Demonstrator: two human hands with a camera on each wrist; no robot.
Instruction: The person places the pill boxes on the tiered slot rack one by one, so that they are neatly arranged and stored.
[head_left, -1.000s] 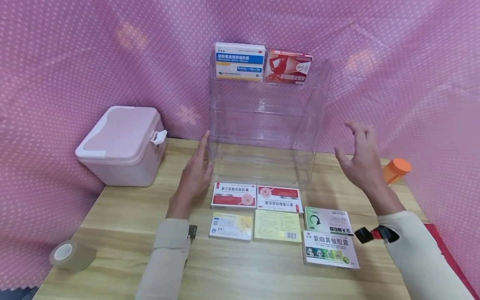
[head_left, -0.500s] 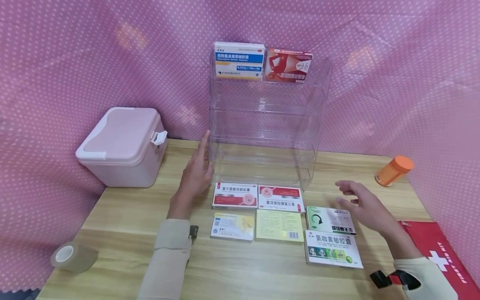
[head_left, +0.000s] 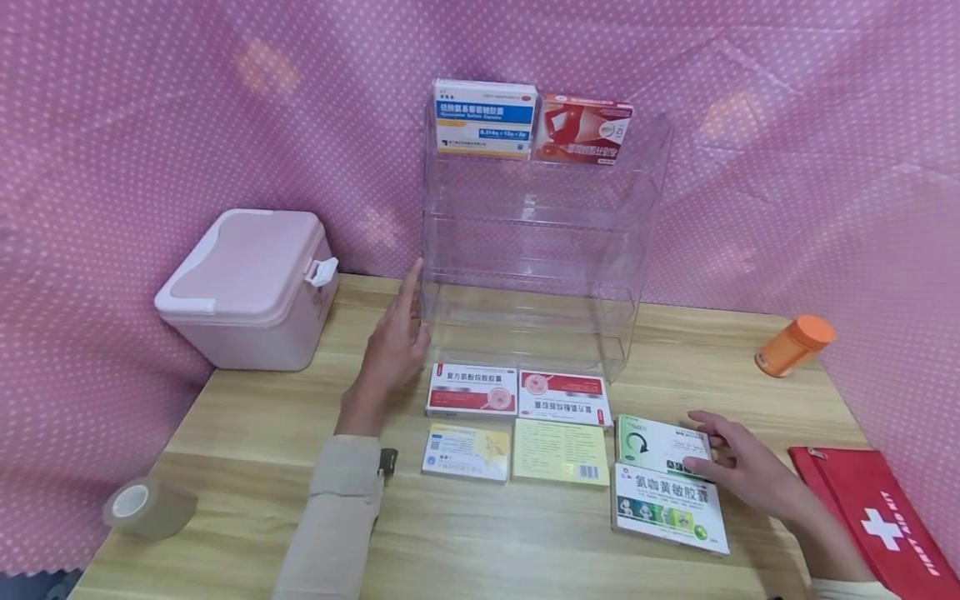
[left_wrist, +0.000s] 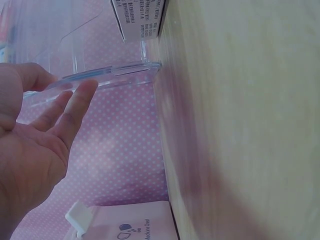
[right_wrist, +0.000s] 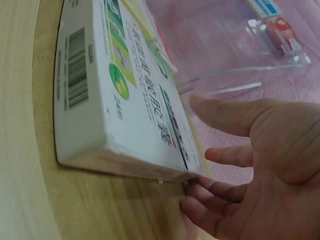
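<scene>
My left hand [head_left: 392,348] rests against the left side of a clear plastic tiered rack [head_left: 525,221]; its fingers lie fairly straight along the side panel, thumb near the front edge. My right hand [head_left: 753,468] is at the right end of a green-and-white medicine box [head_left: 656,442], thumb over the top and fingers by the end; a firm grip is not evident. Directly in front lies a white medicine box with a green band [head_left: 667,507]. In the right wrist view this white box [right_wrist: 135,100] fills the left side. Two red-and-white medicine boxes [head_left: 472,389] lie before the rack.
Two yellowish boxes [head_left: 561,452] lie in front of the red-and-white ones. The rack's top tier holds a blue-and-white box [head_left: 485,118] and a red box [head_left: 582,129]. Around stand a pink medicine chest [head_left: 247,292], tape roll [head_left: 150,506], orange bottle [head_left: 795,344] and red first-aid pouch [head_left: 873,517].
My right hand has come down from beside the rack to the green-and-white box. The red pouch has come into fuller view. My left hand has stayed at the rack's side.
</scene>
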